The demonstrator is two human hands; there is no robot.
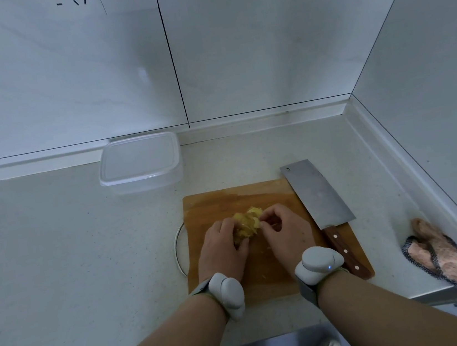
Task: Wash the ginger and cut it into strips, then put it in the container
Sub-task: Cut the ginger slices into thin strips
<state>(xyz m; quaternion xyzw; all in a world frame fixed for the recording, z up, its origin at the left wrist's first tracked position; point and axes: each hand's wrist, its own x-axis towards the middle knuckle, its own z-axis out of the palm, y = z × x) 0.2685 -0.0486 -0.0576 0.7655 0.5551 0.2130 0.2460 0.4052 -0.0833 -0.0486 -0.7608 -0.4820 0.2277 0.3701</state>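
While both hands, left hand (pixel 222 247) and right hand (pixel 284 230), pinch the ginger (pixel 247 222) pile together, seemingly for lifting, the container (pixel 140 162) waits at eleven o'clock, cleaver (pixel 318 194) parked aside.

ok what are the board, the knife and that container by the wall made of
Brown rectangular cutting board: apparently wood, matt, darkened as if damp. Cleaver: dull grey metal blade, riveted reddish wooden handle. Clear lidded container: looks like translucent plastic, see-through with soft edges.

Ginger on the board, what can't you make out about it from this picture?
- Head view: ginger partly covered by the left hand and right hand; total amount unclear.
- Pieces blurred: slices or strips, cannot tell.
- Container: lid hides the inside.
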